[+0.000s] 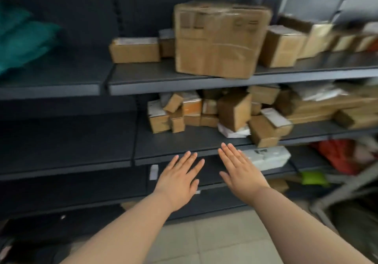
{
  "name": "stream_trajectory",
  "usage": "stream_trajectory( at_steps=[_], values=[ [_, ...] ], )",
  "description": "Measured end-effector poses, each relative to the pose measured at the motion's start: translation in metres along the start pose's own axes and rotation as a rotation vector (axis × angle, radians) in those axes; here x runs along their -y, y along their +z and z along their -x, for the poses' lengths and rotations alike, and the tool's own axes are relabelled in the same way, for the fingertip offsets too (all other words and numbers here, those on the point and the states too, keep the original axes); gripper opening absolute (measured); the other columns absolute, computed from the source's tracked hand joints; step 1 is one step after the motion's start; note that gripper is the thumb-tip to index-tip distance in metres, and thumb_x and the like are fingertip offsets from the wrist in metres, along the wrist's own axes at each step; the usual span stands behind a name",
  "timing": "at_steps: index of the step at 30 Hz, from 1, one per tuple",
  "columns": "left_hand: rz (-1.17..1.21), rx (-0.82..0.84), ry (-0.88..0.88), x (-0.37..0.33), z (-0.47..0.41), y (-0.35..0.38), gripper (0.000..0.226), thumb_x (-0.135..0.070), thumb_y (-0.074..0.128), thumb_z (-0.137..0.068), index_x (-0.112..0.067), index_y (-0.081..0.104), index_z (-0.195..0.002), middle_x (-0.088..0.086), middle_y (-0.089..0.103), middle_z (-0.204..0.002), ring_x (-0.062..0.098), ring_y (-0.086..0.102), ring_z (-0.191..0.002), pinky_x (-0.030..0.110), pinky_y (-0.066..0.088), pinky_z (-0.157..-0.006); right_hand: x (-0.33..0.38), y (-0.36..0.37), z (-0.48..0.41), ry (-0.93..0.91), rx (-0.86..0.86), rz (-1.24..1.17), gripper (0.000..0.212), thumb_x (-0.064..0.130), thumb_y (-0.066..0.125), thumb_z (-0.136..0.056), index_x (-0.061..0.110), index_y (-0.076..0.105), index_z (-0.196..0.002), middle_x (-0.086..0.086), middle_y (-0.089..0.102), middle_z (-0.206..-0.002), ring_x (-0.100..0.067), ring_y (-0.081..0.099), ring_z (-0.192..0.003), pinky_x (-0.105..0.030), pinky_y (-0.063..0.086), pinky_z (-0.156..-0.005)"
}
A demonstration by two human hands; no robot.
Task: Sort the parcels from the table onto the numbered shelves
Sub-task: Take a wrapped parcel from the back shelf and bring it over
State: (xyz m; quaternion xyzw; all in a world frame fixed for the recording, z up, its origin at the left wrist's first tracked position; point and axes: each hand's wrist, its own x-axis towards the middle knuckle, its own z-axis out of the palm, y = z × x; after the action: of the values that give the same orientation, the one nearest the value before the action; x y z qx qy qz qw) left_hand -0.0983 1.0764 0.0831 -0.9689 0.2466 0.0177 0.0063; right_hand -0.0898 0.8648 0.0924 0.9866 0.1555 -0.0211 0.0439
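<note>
We logged our left hand point(180, 179) and right hand point(239, 171) flat, fingers straight, holding nothing, before the middle shelf point(173, 141). Small parcels point(204, 110) lay heaped there, likely grouped by number rather than stacked. Large box point(223, 38) overhung the upper shelf point(143, 71).

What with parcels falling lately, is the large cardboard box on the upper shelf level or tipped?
Slightly tipped: the large cardboard box sits askew, its lower front corner overhanging the edge of the upper shelf. Blur hides detail.
</note>
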Motion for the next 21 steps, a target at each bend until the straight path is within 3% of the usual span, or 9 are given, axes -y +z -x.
stream_trajectory(
  at_steps=[5, 8, 11, 18, 21],
  values=[
    [0.030, -0.011, 0.243, -0.124, -0.084, -0.013, 0.056, -0.042, 0.017, -0.104, -0.031, -0.006, -0.153, -0.005, -0.012, -0.161, 0.013, -0.018, -0.147, 0.035, -0.014, -0.117, -0.142, 0.021, 0.097, 0.260, -0.037, 0.031, 0.060, 0.040, 0.039, -0.087, 0.006, 0.053, -0.134, -0.009, 0.049, -0.142, -0.022, 0.043, -0.132, -0.031, 0.008, -0.111],
    [0.027, 0.011, 0.379, -0.191, -0.118, -0.013, 0.054, -0.043, 0.009, -0.102, -0.031, -0.008, -0.152, -0.004, -0.009, -0.162, 0.013, -0.016, -0.147, 0.035, -0.013, -0.117, -0.196, 0.032, 0.154, 0.428, 0.004, 0.000, 0.058, 0.039, 0.048, -0.085, 0.006, 0.055, -0.132, -0.008, 0.051, -0.140, -0.021, 0.041, -0.132, -0.031, 0.007, -0.112],
    [0.010, 0.064, 0.516, -0.246, -0.142, -0.005, 0.063, -0.050, -0.010, -0.091, -0.033, -0.012, -0.151, -0.005, -0.011, -0.162, 0.013, -0.017, -0.147, 0.035, -0.013, -0.118, -0.231, 0.040, 0.199, 0.588, 0.061, -0.066, 0.062, 0.041, 0.036, -0.084, 0.005, 0.058, -0.129, -0.010, 0.054, -0.137, -0.025, 0.052, -0.126, -0.031, 0.011, -0.109],
    [-0.001, 0.131, 0.740, -0.350, -0.212, 0.017, 0.082, -0.051, -0.022, -0.073, -0.032, -0.010, -0.152, -0.006, -0.008, -0.162, 0.010, -0.017, -0.146, 0.032, -0.020, -0.112, -0.276, 0.064, 0.263, 0.784, 0.171, -0.165, 0.064, 0.044, 0.036, -0.082, 0.008, 0.059, -0.129, -0.006, 0.053, -0.139, -0.022, 0.052, -0.127, -0.031, 0.012, -0.109],
    [-0.001, 0.106, 0.833, -0.392, -0.251, 0.015, 0.085, -0.052, -0.023, -0.071, -0.032, -0.008, -0.153, -0.006, -0.007, -0.162, 0.011, -0.014, -0.147, 0.032, -0.020, -0.110, -0.306, 0.061, 0.275, 0.935, 0.093, -0.125, 0.069, 0.047, 0.031, -0.084, 0.009, 0.050, -0.138, -0.003, 0.031, -0.148, -0.019, 0.039, -0.136, -0.030, 0.008, -0.115]
  ],
)
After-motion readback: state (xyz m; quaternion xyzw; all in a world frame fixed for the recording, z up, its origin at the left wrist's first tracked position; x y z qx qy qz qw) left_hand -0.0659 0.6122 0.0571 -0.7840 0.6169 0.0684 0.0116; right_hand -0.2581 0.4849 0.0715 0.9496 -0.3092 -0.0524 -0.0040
